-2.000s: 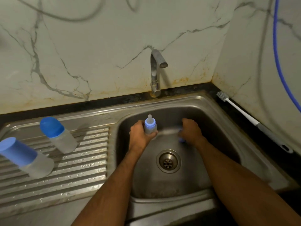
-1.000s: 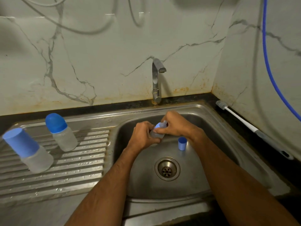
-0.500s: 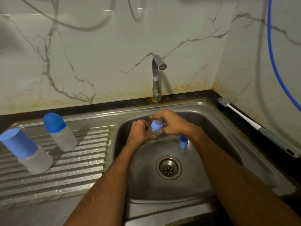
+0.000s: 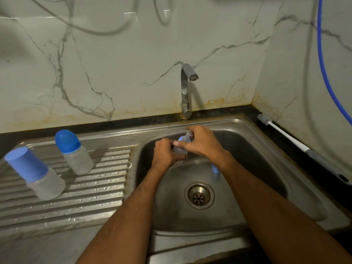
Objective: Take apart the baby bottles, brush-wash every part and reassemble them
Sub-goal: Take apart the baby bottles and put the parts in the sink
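A steel tap (image 4: 185,90) stands behind the sink (image 4: 266,155).

A corner of a kitchen in dim, warm light. 2 walls of pale marble-look tile (image 4: 118,69) with grey veins meet at the right, with rust-coloured stains along their lower edge. A black desk (image 4: 57,128) runs along the foot of the walls. Set into it is a steel sink (image 4: 255,141) with a ribbed draining board (image 4: 91,197) on the left and a round drain (image 4: 199,195). A steel tap (image 4: 185,88) stands behind the basin. A blue hose (image 4: 322,60) hangs down the right wall
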